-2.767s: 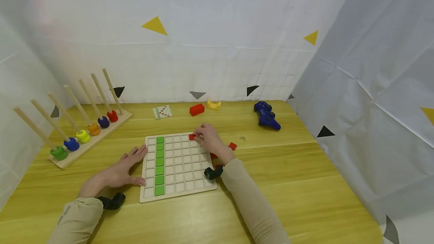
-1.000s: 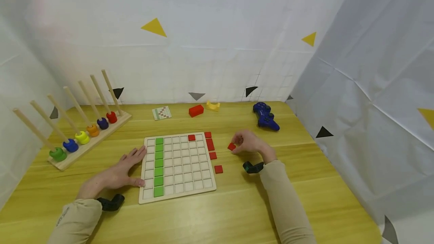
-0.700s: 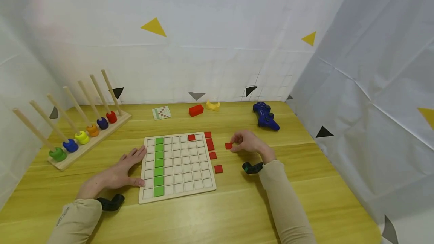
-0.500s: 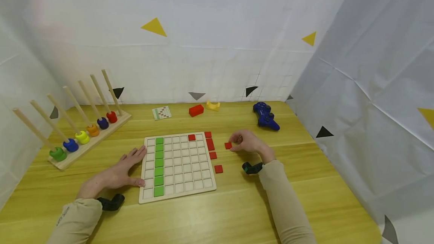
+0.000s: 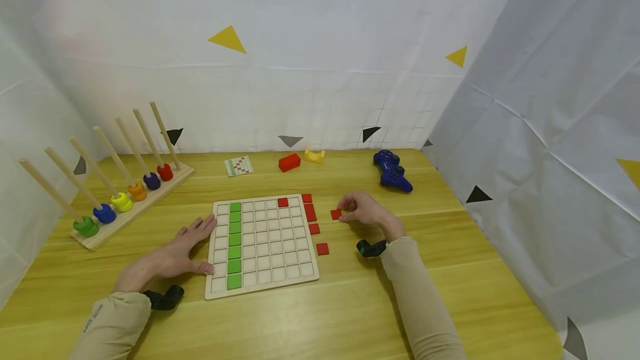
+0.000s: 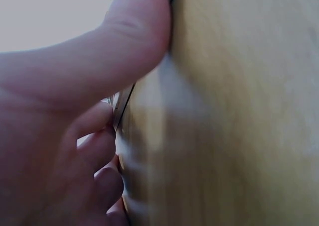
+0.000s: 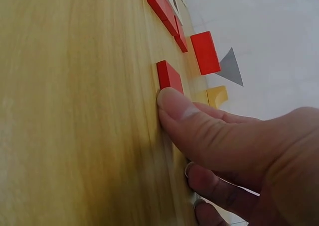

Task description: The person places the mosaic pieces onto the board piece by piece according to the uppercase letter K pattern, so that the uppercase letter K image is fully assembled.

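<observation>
Wooden table (image 5: 475, 293): grid board (image 5: 263, 249), red tiles (image 5: 322, 249), peg stacker (image 5: 145, 203), card (image 5: 239, 166), red block (image 5: 290, 163), yellow piece (image 5: 314, 157), blue gamepad (image 5: 392, 171).

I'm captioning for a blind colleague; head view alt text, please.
A person's right hand pinches a red tile right of a grid board with a column of green tiles; the left hand touches the board's left edge. Other red tiles lie nearby; the table bears a peg rack, card, red block and blue game controller.

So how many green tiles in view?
7. The green tiles fill the second column from the left on the board, one per square, far row to near. None looks hidden; the left hand is clear of that column.
</observation>
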A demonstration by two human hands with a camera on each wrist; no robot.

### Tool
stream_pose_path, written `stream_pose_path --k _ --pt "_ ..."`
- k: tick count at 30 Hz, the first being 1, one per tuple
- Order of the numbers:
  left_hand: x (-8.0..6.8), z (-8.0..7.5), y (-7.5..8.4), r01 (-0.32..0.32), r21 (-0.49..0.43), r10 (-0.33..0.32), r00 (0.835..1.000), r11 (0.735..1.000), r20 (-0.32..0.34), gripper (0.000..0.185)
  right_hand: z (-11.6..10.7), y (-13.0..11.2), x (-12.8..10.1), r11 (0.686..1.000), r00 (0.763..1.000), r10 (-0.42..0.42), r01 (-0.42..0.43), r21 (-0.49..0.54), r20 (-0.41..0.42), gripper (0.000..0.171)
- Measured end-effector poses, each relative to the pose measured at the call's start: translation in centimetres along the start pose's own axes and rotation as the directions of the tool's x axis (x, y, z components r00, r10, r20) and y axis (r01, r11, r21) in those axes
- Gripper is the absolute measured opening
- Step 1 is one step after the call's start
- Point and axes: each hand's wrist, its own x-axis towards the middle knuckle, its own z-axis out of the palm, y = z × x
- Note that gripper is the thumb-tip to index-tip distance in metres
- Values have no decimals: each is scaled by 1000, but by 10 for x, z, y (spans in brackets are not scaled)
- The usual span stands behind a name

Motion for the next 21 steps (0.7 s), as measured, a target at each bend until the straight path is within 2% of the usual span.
stream_pose_path --k 11,16,21 --pt "0 1 0 12 -5 -12 1000 1000 6 106 4 -11 -1 997 997 -76 76 10 18 19" --pt "0 1 0 16 0 -16 1000 1000 7 106 15 -41 7 981 981 -192 192 4 0 22" --pt "1 1 -1 18 4 -18 1000 1000 10 106 28 -72 23 967 969 -247 247 -64 -2 20"
